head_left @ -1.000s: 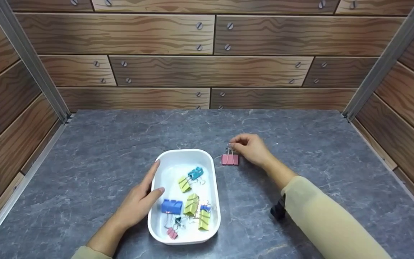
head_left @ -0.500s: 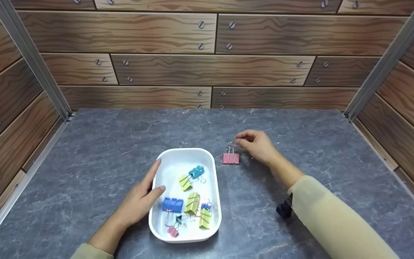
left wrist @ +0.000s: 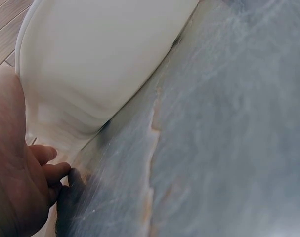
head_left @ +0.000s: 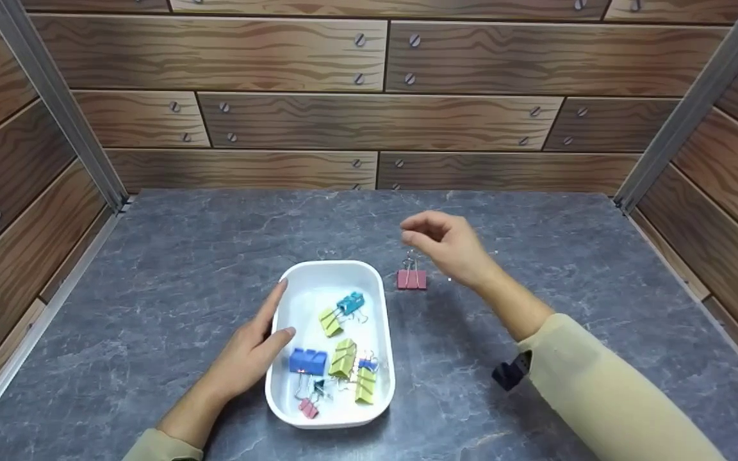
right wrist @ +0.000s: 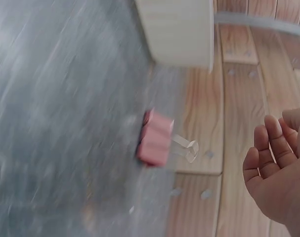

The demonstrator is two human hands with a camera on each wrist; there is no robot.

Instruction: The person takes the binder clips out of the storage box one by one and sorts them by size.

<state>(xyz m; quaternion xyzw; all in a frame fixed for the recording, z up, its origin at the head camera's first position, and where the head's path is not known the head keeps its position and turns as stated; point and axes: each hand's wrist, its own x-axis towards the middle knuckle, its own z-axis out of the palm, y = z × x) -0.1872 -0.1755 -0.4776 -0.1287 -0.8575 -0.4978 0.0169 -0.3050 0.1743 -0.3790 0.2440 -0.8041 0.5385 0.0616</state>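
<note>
My left hand holds the left wall of a white plastic tray, its thumb over the rim; in the left wrist view this hand is at the tray's outer side. Past the tray's right side, a pink binder clip stands on the table, wire handles up. Above and behind it is my right hand, fingers loosely bent and holding nothing. In the right wrist view the hand is apart from the pink clip.
Inside the tray lie a blue binder clip, a teal one, several yellow-green ones and a small pink one. Wood-patterned walls with metal corner posts enclose the grey marbled table.
My right hand has let go of the pink binder clip's handles and moved up and away from it. The clip stays standing on the table. My left hand keeps its place on the tray.
</note>
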